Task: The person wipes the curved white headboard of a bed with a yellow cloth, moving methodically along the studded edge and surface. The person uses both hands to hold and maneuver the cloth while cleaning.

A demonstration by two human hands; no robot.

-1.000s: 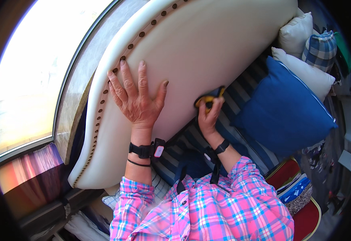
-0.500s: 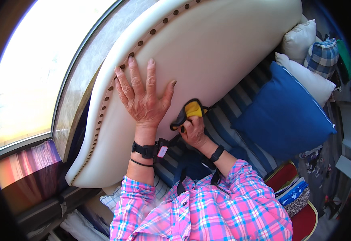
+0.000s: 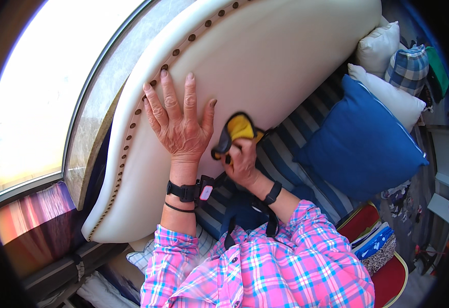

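Against a cream padded panel [image 3: 275, 66], in the head view, lies the left hand [image 3: 183, 133], its fingers spread and their tips at a row of dark studs [image 3: 176, 52]. To the right of these fingers, the right hand [image 3: 242, 161] pinches a yellow and black cloth [image 3: 240, 127], which spreads just beyond its bent fingertips, over the panel's lower part. Right of the pinching fingers are a striped cover [image 3: 286, 149] and, farther off, a blue cushion [image 3: 360, 143], with white cushions [image 3: 388, 97] beyond it.
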